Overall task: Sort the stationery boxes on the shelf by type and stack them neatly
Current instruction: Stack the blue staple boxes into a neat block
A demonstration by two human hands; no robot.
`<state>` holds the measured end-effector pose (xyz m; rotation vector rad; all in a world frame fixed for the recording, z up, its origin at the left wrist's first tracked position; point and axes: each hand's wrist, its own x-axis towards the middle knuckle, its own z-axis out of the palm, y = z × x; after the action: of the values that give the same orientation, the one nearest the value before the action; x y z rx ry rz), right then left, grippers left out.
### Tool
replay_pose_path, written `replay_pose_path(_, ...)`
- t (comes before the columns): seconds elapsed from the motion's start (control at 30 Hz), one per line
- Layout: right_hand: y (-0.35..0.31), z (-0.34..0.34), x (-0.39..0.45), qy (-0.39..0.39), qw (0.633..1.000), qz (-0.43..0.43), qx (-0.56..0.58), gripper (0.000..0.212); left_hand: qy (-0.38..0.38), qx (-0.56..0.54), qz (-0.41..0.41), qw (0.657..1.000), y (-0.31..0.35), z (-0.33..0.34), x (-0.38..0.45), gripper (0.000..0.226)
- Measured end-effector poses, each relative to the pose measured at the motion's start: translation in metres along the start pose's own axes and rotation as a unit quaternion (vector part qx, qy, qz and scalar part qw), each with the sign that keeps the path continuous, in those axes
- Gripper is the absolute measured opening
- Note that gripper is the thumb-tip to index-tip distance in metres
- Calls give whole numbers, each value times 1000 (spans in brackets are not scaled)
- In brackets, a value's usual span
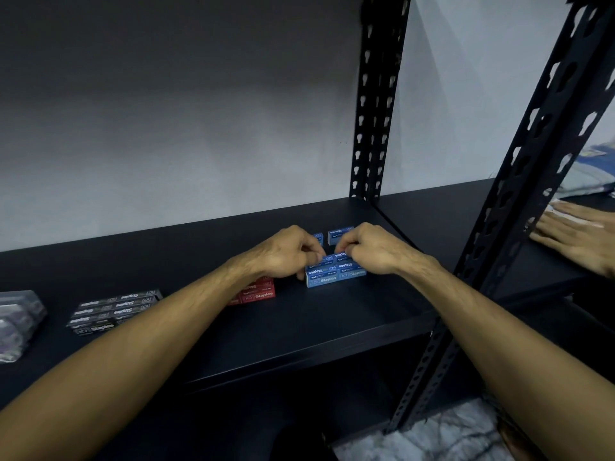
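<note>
Both grips pinch the top of the blue staples stack [335, 270]: left hand [290, 252] at its left end, right hand [369, 249] at its right, mid-shelf [299, 327] toward the back edge.

"Staples" on blue boxes [334, 273], red boxes [258, 292], black boxes [113, 309]

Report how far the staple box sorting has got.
Done: black boxes and red boxes sit grouped by colour. In hand: left hand and right hand pinch boxes on the blue stack. Left: two loose blue boxes behind it.
</note>
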<state>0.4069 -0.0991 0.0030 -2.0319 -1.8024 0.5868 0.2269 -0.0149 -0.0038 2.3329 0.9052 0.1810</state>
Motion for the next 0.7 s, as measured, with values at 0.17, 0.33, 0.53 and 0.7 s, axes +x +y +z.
replay_pose_path(0.17, 1, 0, -3, -9, 1000, -5, 2, 33, -18, 4, 3, 1000, 3, -1, -2, 16)
replay_pose_path(0.33, 2, 0, -5, -11, 1000, -12, -3, 34, -29, 1, 6, 1000, 5, -2, -5, 17)
replay_pose_path(0.53, 3, 1, -7, -13, 1000, -16, -6, 34, -32, -4, 6, 999, 4, -2, -6, 16)
replay_pose_path(0.7, 4, 2, -8, -12, 1000, -20, -1, 34, -35, -9, 7, 999, 4, -2, -6, 17)
